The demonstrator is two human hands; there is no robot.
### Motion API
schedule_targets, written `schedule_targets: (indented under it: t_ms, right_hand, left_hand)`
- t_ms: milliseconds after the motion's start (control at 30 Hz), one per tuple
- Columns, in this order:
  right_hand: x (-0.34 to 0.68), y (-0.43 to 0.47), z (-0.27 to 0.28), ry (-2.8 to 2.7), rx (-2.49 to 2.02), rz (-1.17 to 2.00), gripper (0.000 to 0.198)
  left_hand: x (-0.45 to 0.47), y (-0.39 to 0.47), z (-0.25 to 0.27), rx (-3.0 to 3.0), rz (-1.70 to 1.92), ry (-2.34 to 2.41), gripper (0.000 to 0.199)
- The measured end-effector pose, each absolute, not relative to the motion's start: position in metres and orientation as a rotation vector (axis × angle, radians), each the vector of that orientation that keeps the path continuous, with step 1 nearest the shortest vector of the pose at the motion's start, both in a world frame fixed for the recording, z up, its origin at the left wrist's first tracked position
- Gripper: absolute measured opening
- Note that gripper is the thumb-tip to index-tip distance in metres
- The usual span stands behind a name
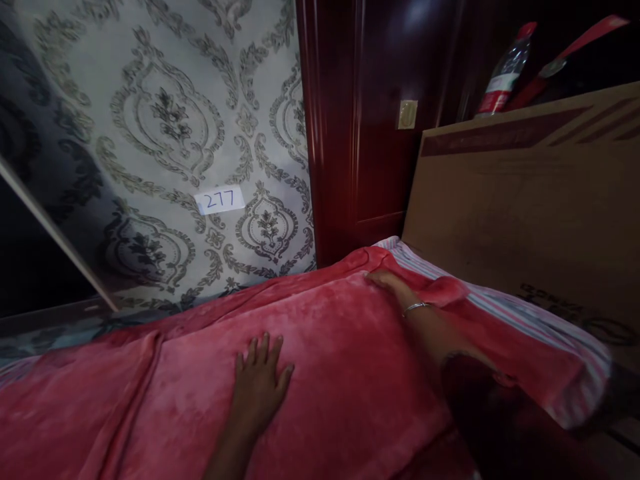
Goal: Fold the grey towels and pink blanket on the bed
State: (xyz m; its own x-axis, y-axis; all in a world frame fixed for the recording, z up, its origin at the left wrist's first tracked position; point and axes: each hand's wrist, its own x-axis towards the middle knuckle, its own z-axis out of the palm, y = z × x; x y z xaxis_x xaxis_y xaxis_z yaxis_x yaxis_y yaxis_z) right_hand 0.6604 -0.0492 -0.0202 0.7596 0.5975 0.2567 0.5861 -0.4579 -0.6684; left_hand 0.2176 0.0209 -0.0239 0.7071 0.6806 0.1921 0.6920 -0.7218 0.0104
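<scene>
A plush red blanket (320, 333) is spread out in front of me, with a fold running across its left part. My left hand (259, 380) lies flat on it near the middle, fingers apart. My right hand (384, 279), with a silver bangle at the wrist, reaches to the far right corner of the blanket. Its fingers are closed on the blanket's edge, and their tips are partly hidden. Beneath the blanket, a striped sheet (520, 313) shows along the right side.
A large cardboard box (525, 200) stands at the right, with a plastic bottle (505, 73) and a red strap (585, 43) above its top edge. Behind the bed are a patterned wall (170, 127), carrying a paper marked 277 (220, 199), and a dark red wooden panel (335, 133).
</scene>
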Motion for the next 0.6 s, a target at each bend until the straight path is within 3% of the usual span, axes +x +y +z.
schedule_targets:
  t_ms: [333,600]
  right_hand:
    - [0.651,-0.039,-0.045,-0.688,-2.335,-0.087,0.023]
    - [0.647,-0.045,-0.041,-0.717,-2.370,-0.043,0.041]
  left_hand:
    - [0.214,0.022,-0.027,-2.899,-0.277,-1.146,0.058]
    - [0.213,0.015,-0.024,-2.961,-0.267,-1.202,0.065]
